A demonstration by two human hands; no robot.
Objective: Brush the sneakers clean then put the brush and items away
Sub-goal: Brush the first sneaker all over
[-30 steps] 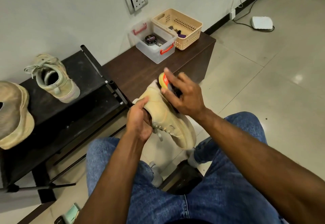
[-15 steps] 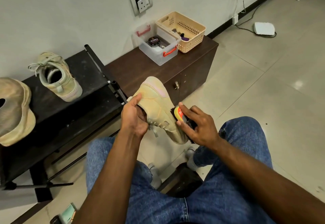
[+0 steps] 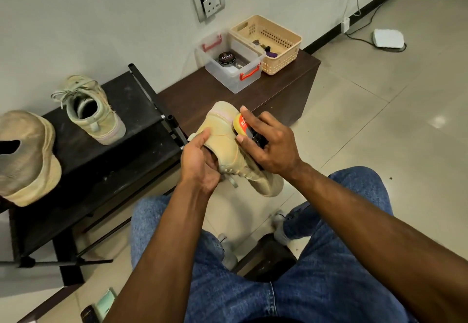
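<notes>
Tan suede, the high-top sneaker is held in mid-air above the person's denim-clad knees, and the main change from half a second ago is the brush: the yellow-backed shoe brush with a red label has travelled from the low toe end up to the far heel end, where it now lies against the sneaker's right side. The right hand grips that brush, fingers spread and curled over its back, thumb on the near edge. The left hand holds the sneaker as before, fingers tucked into the opening and thumb pressed along the outer collar. The sneaker's long axis runs diagonally, heel up and far, toe pointing down and near-right toward the floor. To the left, a matching tan sneaker stands upright on a black shoe rack, its heel toward the camera, with a tan bucket hat at the rack's left edge. Beyond the hands, a dark brown wooden cabinet against the pale wall carries a clear plastic box with red handles, a black round tin inside it, and touching it on the right a beige perforated basket. The floor is glossy pale tile.
</notes>
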